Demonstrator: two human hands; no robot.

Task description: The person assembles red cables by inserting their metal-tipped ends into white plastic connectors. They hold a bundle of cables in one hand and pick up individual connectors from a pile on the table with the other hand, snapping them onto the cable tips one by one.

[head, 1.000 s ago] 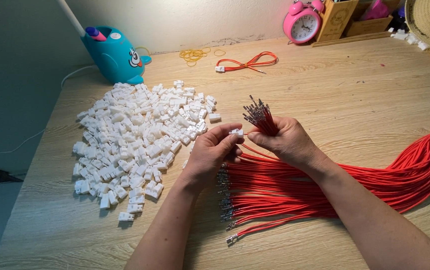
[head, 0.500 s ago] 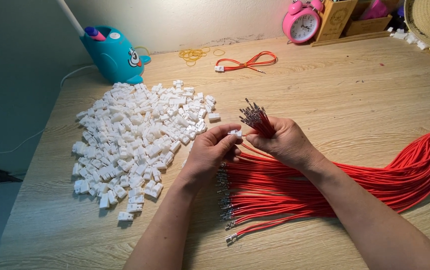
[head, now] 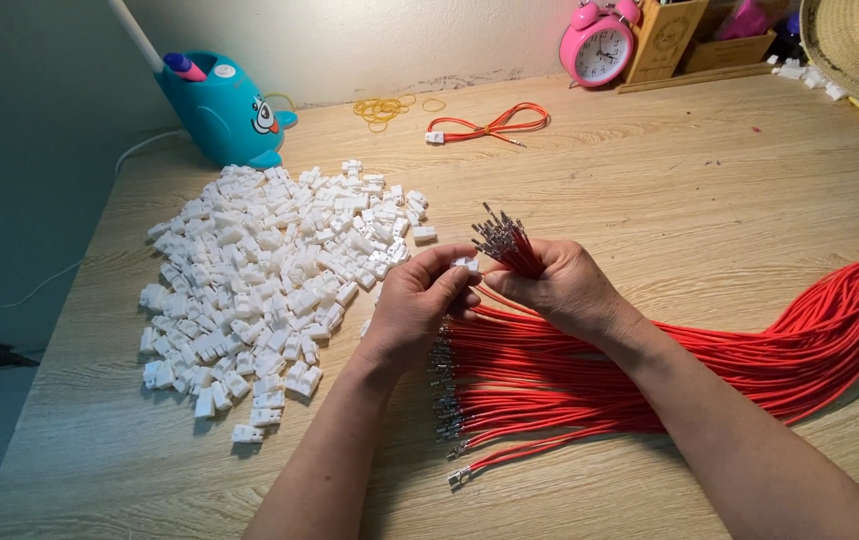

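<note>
On the wooden desk (head: 709, 200), here's how this wire-into-connector step looks and how I'd handle it, biggest stuff first:

1. The spread of red wires (head: 669, 370) lies across the desk under both forearms, metal-tipped ends fanned out near the front edge. I'd say leave them flat and untangled like that so single wires pull free easily.
2. The pile of white plastic connector housings (head: 269, 280) sits just left of the hands, close enough to grab from without looking away. Good spot for it, imo.
3. The right hand (head: 564, 290) is closed around a small bunch of red wires (head: 509, 250), crimped metal tips sticking up past the fingers. A firm grip low on the bunch probably keeps the tips from splaying.
4. The left hand (head: 419, 300) has thumb and fingertips pinched together on one white housing (head: 466, 264), held right up against the wire tips. Can't tell which way its opening faces, too small.
5. My guess for doing it well: feed one tip in straight, don't force it at an angle, and keep the housing steady between the fingertips.

Further back, a teal pen holder (head: 224, 110), a pink alarm clock (head: 599, 45) and a finished red wire loop (head: 489, 125) sit well apart from the work.
</note>
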